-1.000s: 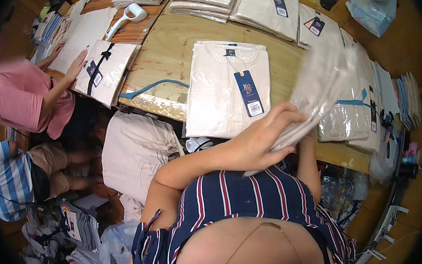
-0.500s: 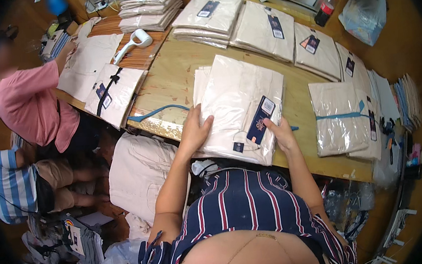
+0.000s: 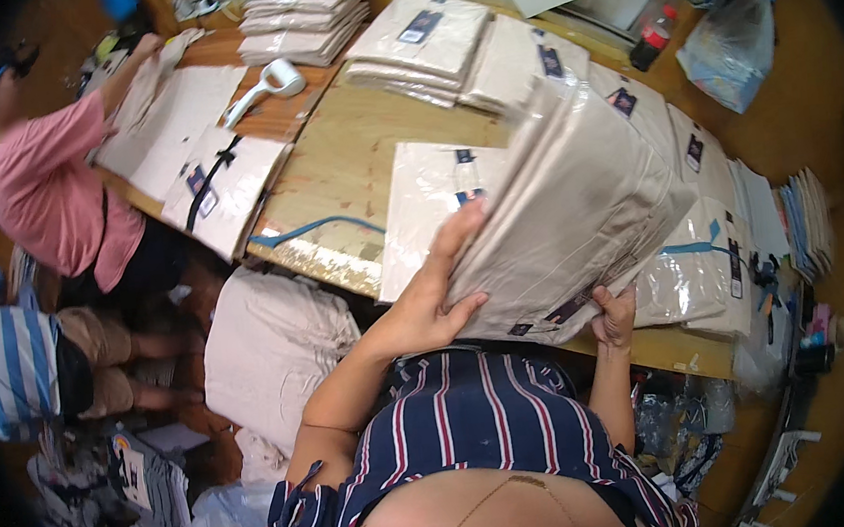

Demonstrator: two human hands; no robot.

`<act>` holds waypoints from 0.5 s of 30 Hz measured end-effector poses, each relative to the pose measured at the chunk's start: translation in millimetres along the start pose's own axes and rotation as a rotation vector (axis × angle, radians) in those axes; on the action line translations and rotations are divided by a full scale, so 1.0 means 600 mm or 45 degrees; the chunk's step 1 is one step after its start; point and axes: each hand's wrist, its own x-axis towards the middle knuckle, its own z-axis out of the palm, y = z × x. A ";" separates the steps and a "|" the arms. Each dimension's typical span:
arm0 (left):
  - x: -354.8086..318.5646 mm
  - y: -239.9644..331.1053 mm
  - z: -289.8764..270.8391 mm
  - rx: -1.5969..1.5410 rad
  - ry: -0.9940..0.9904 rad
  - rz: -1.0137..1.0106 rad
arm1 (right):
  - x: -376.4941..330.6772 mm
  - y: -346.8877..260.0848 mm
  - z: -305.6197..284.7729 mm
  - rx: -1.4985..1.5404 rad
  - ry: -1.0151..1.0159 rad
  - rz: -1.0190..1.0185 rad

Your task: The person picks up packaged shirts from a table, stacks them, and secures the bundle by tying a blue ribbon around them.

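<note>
A thick stack of folded cream garments in clear plastic bags [image 3: 578, 210] is tilted up off the table in front of me. My left hand [image 3: 440, 297] grips its left edge, thumb on the near side. At the lower right corner, my right hand [image 3: 613, 317] pinches the stack near its dark tags. Another bagged cream garment [image 3: 411, 199] lies flat on the table to the left, partly hidden by the stack. A blue strap [image 3: 323, 227] runs across the table beside it. To the right, a bagged bundle [image 3: 680, 286] has a blue strap over it.
Piles of tagged, bagged garments [image 3: 413, 48] line the table's [image 3: 333, 161] far side. A white handheld tool [image 3: 266, 88] lies at the back left. A cola bottle [image 3: 653, 39] stands at the back right. A co-worker in pink [image 3: 49, 191] handles cloth at left; another person [image 3: 13, 349] is nearby.
The stack has been lifted and tipped up toward the right, showing the bagged garment beneath. My left hand has moved right with its edge; the co-worker's arm has reached farther up.
</note>
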 end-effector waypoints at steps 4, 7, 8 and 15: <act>0.048 0.003 0.019 -0.061 0.127 -0.138 | 0.031 -0.072 0.021 -0.138 -0.101 -0.324; 0.067 -0.012 0.019 -0.192 0.044 -0.250 | 0.047 -0.078 -0.013 -0.285 -0.079 -0.411; 0.067 -0.015 0.022 -0.201 0.114 -0.200 | 0.047 -0.072 -0.008 -0.352 0.005 -0.432; 0.015 -0.148 0.038 -0.061 0.166 -0.321 | 0.059 -0.012 -0.040 -0.579 -0.119 0.029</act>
